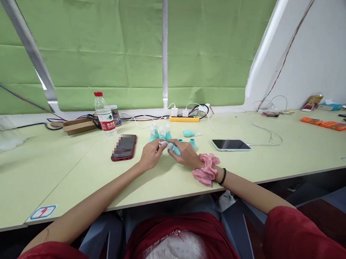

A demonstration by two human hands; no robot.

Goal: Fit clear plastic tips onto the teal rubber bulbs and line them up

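Observation:
My right hand (pixel 186 153) is closed around a teal squeeze bulb (pixel 176 150), which lies tilted just above the table. At the bulb's left end, my left hand (pixel 152 154) pinches its whitish, see-through nozzle tip (pixel 163 143). Just beyond my hands, several teal bulbs with clear tips (pixel 161 133) stand upright in a cluster. One more bulb with a tip (pixel 189 133) lies on its side farther right. Close behind my right hand stand teal pieces without tips, one of them an open-topped bulb (pixel 192 143); my hand partly hides another.
A red-cased phone (pixel 124 147) lies left of my hands, a pale-edged phone (pixel 231 145) right. Behind stand a water bottle (pixel 105 117), a can (pixel 115 114), a cardboard tray (pixel 80 126) and a yellow power strip (pixel 184 119) with cables. Orange items (pixel 326 124) lie far right.

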